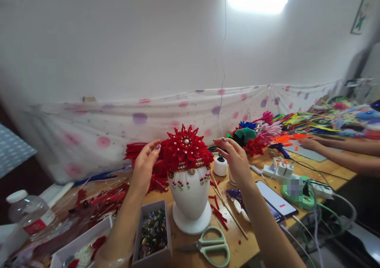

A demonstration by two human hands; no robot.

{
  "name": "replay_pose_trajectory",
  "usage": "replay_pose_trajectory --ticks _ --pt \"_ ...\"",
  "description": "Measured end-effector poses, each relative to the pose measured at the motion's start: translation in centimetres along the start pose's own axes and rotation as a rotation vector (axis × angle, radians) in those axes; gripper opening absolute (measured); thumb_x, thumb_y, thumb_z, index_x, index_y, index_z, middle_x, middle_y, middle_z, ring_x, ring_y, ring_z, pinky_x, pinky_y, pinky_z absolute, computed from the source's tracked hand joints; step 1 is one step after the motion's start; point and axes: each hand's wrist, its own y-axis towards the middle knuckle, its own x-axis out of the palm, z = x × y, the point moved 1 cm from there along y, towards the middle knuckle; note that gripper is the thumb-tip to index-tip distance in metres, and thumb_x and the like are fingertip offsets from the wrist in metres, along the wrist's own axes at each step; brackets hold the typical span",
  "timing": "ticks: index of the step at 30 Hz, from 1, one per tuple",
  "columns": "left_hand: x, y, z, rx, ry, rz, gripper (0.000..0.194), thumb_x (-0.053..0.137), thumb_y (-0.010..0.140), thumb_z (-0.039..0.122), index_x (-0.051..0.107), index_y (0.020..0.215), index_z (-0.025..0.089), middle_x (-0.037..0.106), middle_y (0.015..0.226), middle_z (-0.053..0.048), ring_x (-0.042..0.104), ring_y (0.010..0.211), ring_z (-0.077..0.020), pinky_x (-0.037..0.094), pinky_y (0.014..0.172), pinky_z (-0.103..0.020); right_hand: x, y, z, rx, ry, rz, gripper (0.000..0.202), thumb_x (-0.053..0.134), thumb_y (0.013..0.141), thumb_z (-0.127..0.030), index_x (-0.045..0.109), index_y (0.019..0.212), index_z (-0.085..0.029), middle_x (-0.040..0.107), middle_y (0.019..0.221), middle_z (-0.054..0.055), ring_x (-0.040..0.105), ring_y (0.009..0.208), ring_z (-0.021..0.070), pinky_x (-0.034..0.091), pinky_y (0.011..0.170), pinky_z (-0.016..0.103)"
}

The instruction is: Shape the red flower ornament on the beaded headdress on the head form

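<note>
A red headdress point(186, 149) with a large flower, pearls and hanging bead strings sits on a white foam head point(191, 198), which stands upright on a round base. My left hand point(147, 161) is raised beside the headdress on the left, its fingers curved, with a gap to the red petals and nothing in its grasp. On the other side my right hand point(233, 155) is lifted a little away from the headdress, fingers apart and holding nothing. Green-handled scissors point(212, 246) lie in front of the foam head. A box of gems point(152, 234) stands at its left.
A plastic bottle point(31, 216) stands at far left near another box point(83, 246). Phones point(277, 198), a power strip point(308, 185) with cables and a blue glue gun point(280, 149) lie at right. Colourful flowers point(255, 135) are behind. Another person's arms point(341, 149) reach in at right.
</note>
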Motion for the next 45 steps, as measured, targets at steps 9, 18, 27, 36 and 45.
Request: replay_pose_trajectory --ticks 9,18,27,36,45 --pt "0.0 -9.8 -5.6 0.345 0.582 0.089 0.025 0.058 0.086 0.028 0.063 0.110 0.025 0.061 0.122 -0.007 0.056 0.117 -0.0230 0.044 0.102 -0.041 -0.2 -9.9 3.5 -0.247 -0.298 -0.056 0.021 0.056 0.092 -0.031 0.065 0.109 -0.023 0.063 0.118 0.009 0.057 0.115 0.0236 0.045 0.099 0.041" --pt "0.0 -11.3 -5.7 0.416 0.703 0.135 0.020 0.053 0.090 0.022 0.061 0.108 0.025 0.062 0.111 -0.005 0.059 0.106 -0.0207 0.049 0.093 -0.038 -1.3 -11.1 3.3 -0.093 -0.172 0.086 0.017 0.062 0.088 -0.037 0.065 0.090 -0.020 0.068 0.082 0.003 0.067 0.076 0.0173 0.054 0.069 0.027" --pt "2.5 -13.5 -5.9 0.494 0.790 0.088 0.030 0.053 0.083 0.017 0.058 0.111 0.027 0.043 0.143 -0.010 0.037 0.137 -0.0301 0.038 0.108 -0.054 -0.8 -10.8 2.8 -0.128 -0.207 0.037 0.013 0.064 0.087 -0.034 0.065 0.086 -0.021 0.067 0.078 0.002 0.066 0.071 0.0148 0.054 0.063 0.023" --pt "1.8 -11.9 -6.6 0.460 0.876 -0.002 0.058 0.051 0.089 0.024 0.037 0.145 0.028 0.031 0.155 -0.011 0.032 0.142 -0.0279 0.036 0.112 -0.048 0.2 -11.2 3.1 -0.319 -0.357 -0.089 0.011 0.061 0.089 -0.019 0.064 0.098 -0.024 0.063 0.094 0.003 0.061 0.091 0.0178 0.049 0.080 0.031" --pt "1.6 -10.8 -6.2 0.427 0.669 0.164 0.017 0.052 0.091 0.018 0.060 0.104 0.024 0.057 0.116 -0.007 0.055 0.112 -0.0197 0.046 0.097 -0.036 1.9 -11.1 2.6 -0.375 -0.439 -0.155 0.013 0.058 0.090 -0.014 0.060 0.099 -0.023 0.060 0.093 0.004 0.057 0.090 0.0181 0.046 0.078 0.033"
